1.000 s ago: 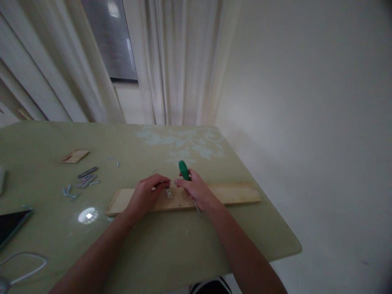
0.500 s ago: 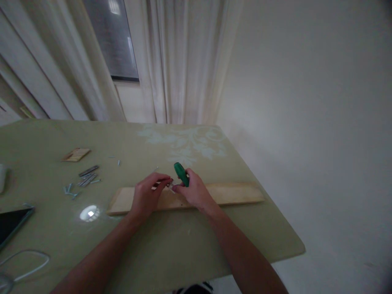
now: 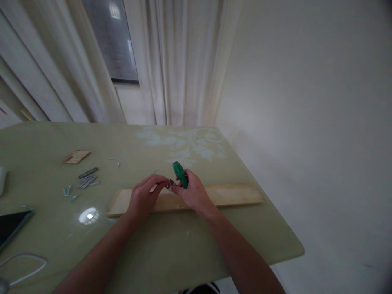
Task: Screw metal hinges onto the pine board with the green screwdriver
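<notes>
My right hand (image 3: 194, 194) is closed around a screwdriver with a green handle (image 3: 180, 173), which points up and away; its shaft is hidden by the fingers. My left hand (image 3: 145, 195) pinches a small shiny metal piece (image 3: 170, 185), and my right thumb and fingertips meet it from the other side. Its exact shape is too small to make out. Both hands are over a long pale wooden board (image 3: 234, 194) lying flat on the table. A small dark hole shows in the board's front edge, below my right hand.
Several metal strips (image 3: 88, 179) and loose screws (image 3: 69, 191) lie to the left, with a small wooden piece (image 3: 76, 157) behind them. A dark flat device (image 3: 14, 224) and a pale cable (image 3: 33, 256) are at the far left. The green table (image 3: 171, 253) ends near the wall at right.
The metal piece has turned slightly between my fingertips, and the screwdriver handle has shifted a little left. Both hands keep their holds; the board looks unmoved.
</notes>
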`<state>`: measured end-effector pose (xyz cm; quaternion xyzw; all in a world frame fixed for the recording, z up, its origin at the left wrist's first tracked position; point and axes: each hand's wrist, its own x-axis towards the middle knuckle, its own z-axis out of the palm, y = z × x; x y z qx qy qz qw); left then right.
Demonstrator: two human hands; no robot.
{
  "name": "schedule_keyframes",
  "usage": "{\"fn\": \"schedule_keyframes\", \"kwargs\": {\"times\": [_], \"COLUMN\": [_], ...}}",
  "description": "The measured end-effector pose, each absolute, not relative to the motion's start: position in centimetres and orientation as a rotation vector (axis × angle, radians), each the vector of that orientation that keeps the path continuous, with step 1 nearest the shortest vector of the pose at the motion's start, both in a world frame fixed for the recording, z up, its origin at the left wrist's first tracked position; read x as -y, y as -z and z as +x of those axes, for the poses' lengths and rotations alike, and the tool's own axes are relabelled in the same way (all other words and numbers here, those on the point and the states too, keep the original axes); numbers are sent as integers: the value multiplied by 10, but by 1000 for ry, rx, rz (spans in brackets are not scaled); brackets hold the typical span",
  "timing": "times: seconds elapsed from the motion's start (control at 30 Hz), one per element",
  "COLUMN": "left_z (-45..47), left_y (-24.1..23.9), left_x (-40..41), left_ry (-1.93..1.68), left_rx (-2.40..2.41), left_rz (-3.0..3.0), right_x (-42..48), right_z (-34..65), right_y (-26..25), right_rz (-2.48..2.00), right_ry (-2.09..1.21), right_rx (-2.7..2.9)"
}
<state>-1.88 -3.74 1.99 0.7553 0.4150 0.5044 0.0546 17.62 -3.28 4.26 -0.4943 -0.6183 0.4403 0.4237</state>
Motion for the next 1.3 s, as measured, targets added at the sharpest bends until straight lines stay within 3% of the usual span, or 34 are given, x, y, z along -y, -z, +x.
{"fn": "schedule_keyframes", "kwargs": {"times": [0.23, 0.5, 0.7, 0.87, 1.3], "left_z": [-16, -21, -10, -8, -12], "left_y": [-25, -17, -25, -23, -21], "left_x": [35, 43, 44, 38, 31], "left_ry": [-1547, -1555, -1600, -1498, -1335], "left_rx": [-1242, -1252, -1450, -1327, -1202], "left_rz": [2242, 2559, 2015, 1593, 1493], "right_x": [27, 39, 44, 47, 41], "right_z": [177, 171, 168, 172, 176], "right_y": [-42, -50, -45, -40, -37], "right_rz": [-1269, -1402, -1344, -1306, -1384], "right_ry": [-1016, -610, -493, -417, -223], "right_rx": [1516, 1630, 1710, 1793, 1859]}}
